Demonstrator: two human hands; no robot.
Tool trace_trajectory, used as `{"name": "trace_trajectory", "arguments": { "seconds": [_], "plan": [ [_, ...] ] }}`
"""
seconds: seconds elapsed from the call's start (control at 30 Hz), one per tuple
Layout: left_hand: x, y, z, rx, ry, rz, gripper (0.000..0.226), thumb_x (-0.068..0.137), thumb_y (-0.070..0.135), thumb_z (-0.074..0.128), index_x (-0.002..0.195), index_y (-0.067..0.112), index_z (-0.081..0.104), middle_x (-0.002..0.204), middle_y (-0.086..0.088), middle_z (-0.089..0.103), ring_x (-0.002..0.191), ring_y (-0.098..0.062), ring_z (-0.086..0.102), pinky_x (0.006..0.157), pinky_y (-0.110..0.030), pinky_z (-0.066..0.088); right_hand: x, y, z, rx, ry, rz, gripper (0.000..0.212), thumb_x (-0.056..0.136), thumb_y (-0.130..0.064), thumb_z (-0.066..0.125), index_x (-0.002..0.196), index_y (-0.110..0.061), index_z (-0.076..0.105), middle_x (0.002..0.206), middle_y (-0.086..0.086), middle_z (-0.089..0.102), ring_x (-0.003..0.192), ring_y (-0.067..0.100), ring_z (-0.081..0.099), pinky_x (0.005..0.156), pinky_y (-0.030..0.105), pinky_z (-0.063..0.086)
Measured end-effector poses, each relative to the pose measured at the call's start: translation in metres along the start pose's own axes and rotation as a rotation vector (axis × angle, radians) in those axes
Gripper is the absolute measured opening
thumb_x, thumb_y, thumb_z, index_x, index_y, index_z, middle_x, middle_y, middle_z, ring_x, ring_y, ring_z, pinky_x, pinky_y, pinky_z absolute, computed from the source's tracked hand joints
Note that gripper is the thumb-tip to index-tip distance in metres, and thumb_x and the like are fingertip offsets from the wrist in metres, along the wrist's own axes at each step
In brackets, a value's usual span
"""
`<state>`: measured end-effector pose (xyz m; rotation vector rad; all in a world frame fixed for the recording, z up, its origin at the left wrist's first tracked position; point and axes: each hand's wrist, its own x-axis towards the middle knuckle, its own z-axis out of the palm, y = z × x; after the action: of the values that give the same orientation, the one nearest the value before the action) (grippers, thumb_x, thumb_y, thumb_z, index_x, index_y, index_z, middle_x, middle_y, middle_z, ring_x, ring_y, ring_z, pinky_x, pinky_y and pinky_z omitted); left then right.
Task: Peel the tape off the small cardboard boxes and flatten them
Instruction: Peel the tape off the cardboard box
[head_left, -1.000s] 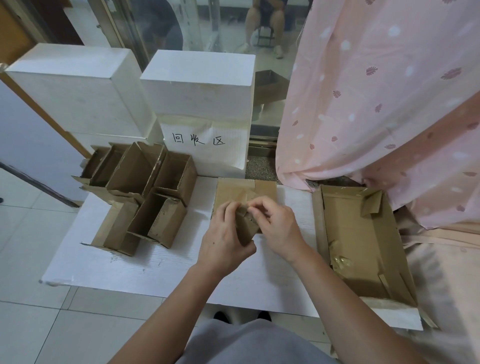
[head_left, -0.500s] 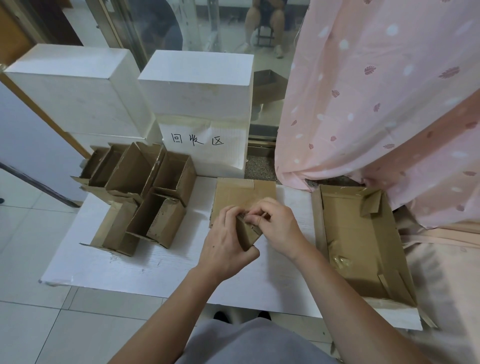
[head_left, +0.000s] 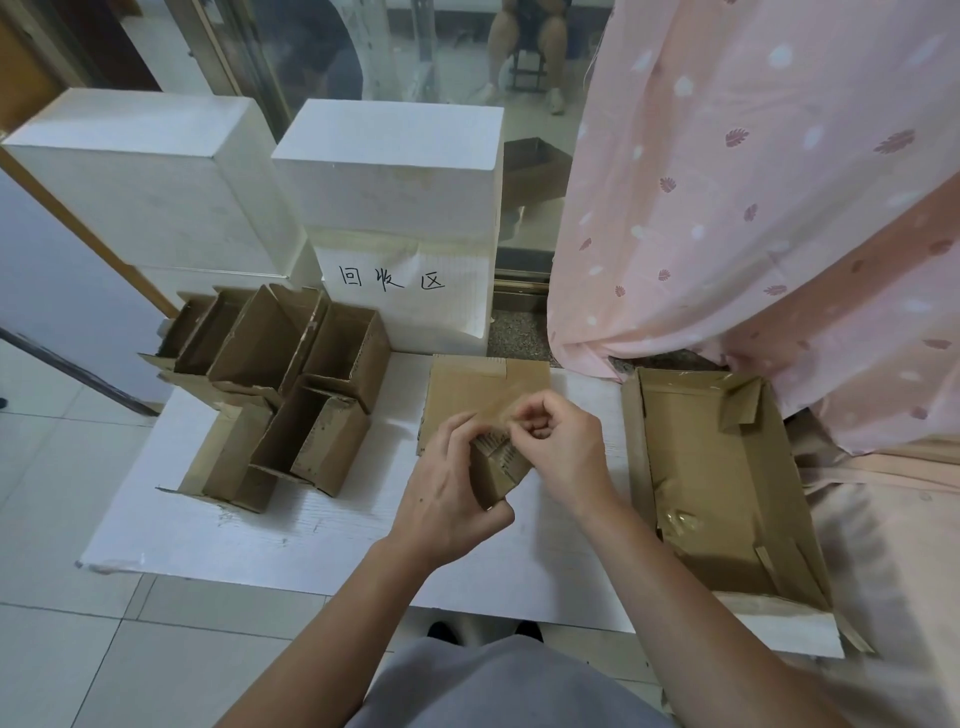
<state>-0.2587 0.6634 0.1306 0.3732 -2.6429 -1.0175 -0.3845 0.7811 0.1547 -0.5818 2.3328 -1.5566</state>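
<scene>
Brown boxes (head_left: 291, 384); white table (head_left: 311, 525); pink leaf-patterned curtain (head_left: 753, 182).

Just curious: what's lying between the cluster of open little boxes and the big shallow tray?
In the head view: a flat cardboard sheet and both hands, left hand and right hand, holding a small box.

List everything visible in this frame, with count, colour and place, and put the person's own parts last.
small cardboard box: one, brown, held in both hands above the table's middle
tape: one strip, clear brownish, stretched from the box to the right hand's fingertips
flat cardboard: one piece, brown, on the table behind the hands
open small boxes: a cluster, exact count unclear, brown, table's left part
cardboard tray: one, brown, table's right end, bits of tape inside
table: one, white
white blocks: two, behind the table; the right one bears a handwritten paper sign
curtain: one, pink, patterned, right
left hand: grips the box
right hand: pinches the tape
</scene>
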Motion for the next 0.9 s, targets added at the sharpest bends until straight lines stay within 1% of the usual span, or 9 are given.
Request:
{"name": "trace_trajectory", "arguments": {
  "seconds": [0.13, 0.2, 0.27, 0.33, 0.4, 0.47, 0.6, 0.77, 0.9],
  "plan": [
    [0.0, 0.001, 0.001, -0.012, 0.015, -0.02, 0.084, 0.063, 0.029, 0.077, 0.14, 0.024, 0.043, 0.145, 0.005, 0.04, 0.128, -0.015, 0.048, 0.093, -0.037, 0.052, 0.0, 0.002, 0.002, -0.15, 0.032, -0.179, 0.016, 0.081, -0.004, 0.078, 0.079, -0.016, 0.068, 0.076, -0.004, 0.068, 0.072, 0.01, 0.062, 0.066, 0.022, 0.052],
    [0.001, 0.002, 0.001, -0.022, 0.026, -0.033, 0.085, 0.064, 0.029, 0.077, 0.141, 0.022, 0.043, 0.146, 0.003, 0.041, 0.13, -0.016, 0.047, 0.099, -0.037, 0.051, -0.002, 0.002, 0.003, -0.201, 0.003, -0.29, 0.008, 0.087, -0.008, 0.076, 0.089, -0.016, 0.077, 0.086, -0.009, 0.071, 0.08, 0.004, 0.06, 0.075, 0.013, 0.046],
    [0.004, 0.002, 0.002, -0.042, 0.046, -0.036, 0.085, 0.065, 0.029, 0.076, 0.142, 0.019, 0.041, 0.146, 0.0, 0.042, 0.134, -0.018, 0.047, 0.105, -0.04, 0.048, -0.004, 0.002, 0.004, -0.221, -0.043, -0.348, 0.014, 0.094, -0.012, 0.07, 0.103, -0.018, 0.079, 0.102, -0.009, 0.072, 0.093, 0.003, 0.058, 0.087, 0.009, 0.041],
    [0.005, 0.001, 0.002, -0.055, 0.049, -0.04, 0.084, 0.065, 0.03, 0.074, 0.141, 0.019, 0.042, 0.146, -0.002, 0.043, 0.136, -0.021, 0.045, 0.107, -0.043, 0.046, -0.007, 0.001, 0.005, -0.141, -0.078, -0.268, 0.023, 0.096, -0.011, 0.067, 0.116, -0.018, 0.076, 0.109, -0.009, 0.069, 0.1, 0.004, 0.059, 0.091, 0.01, 0.041],
    [0.006, 0.001, 0.001, -0.055, 0.045, -0.042, 0.083, 0.065, 0.03, 0.075, 0.14, 0.019, 0.042, 0.147, -0.002, 0.041, 0.136, -0.021, 0.045, 0.107, -0.043, 0.046, -0.007, -0.002, 0.005, -0.003, -0.038, -0.069, 0.033, 0.093, -0.01, 0.071, 0.125, -0.02, 0.068, 0.106, -0.011, 0.067, 0.094, -0.001, 0.061, 0.085, 0.008, 0.043],
    [0.006, 0.001, 0.001, -0.06, 0.057, -0.039, 0.082, 0.065, 0.028, 0.076, 0.14, 0.019, 0.043, 0.147, -0.001, 0.041, 0.135, -0.021, 0.046, 0.106, -0.042, 0.046, -0.005, 0.0, 0.005, 0.017, 0.058, 0.063, 0.032, 0.087, -0.017, 0.08, 0.116, -0.02, 0.068, 0.102, -0.013, 0.066, 0.094, -0.006, 0.059, 0.081, 0.006, 0.043],
    [0.004, 0.0, 0.001, -0.058, 0.057, -0.033, 0.083, 0.065, 0.03, 0.075, 0.14, 0.021, 0.042, 0.147, -0.002, 0.041, 0.136, -0.02, 0.045, 0.105, -0.041, 0.047, -0.006, 0.005, 0.01, -0.112, 0.07, -0.032, 0.005, 0.086, -0.021, 0.08, 0.087, -0.017, 0.077, 0.106, -0.007, 0.067, 0.102, -0.009, 0.053, 0.086, 0.016, 0.044],
    [0.0, -0.007, -0.003, -0.047, 0.013, -0.031, 0.084, 0.065, 0.03, 0.078, 0.139, 0.025, 0.04, 0.147, 0.003, 0.038, 0.129, -0.016, 0.047, 0.097, -0.033, 0.049, -0.007, 0.008, 0.005, -0.276, 0.06, -0.155, 0.009, 0.099, -0.018, 0.062, 0.091, -0.015, 0.062, 0.082, -0.006, 0.066, 0.076, 0.015, 0.06, 0.068, 0.034, 0.048],
    [-0.007, -0.01, -0.004, -0.048, -0.01, -0.048, 0.084, 0.064, 0.032, 0.077, 0.139, 0.027, 0.039, 0.146, 0.008, 0.037, 0.122, -0.012, 0.047, 0.087, -0.028, 0.05, -0.007, 0.009, 0.007, -0.487, 0.054, -0.364, 0.011, 0.09, -0.006, 0.068, 0.083, -0.009, 0.061, 0.075, 0.0, 0.06, 0.07, 0.022, 0.054, 0.06, 0.04, 0.047]
  ]
}}
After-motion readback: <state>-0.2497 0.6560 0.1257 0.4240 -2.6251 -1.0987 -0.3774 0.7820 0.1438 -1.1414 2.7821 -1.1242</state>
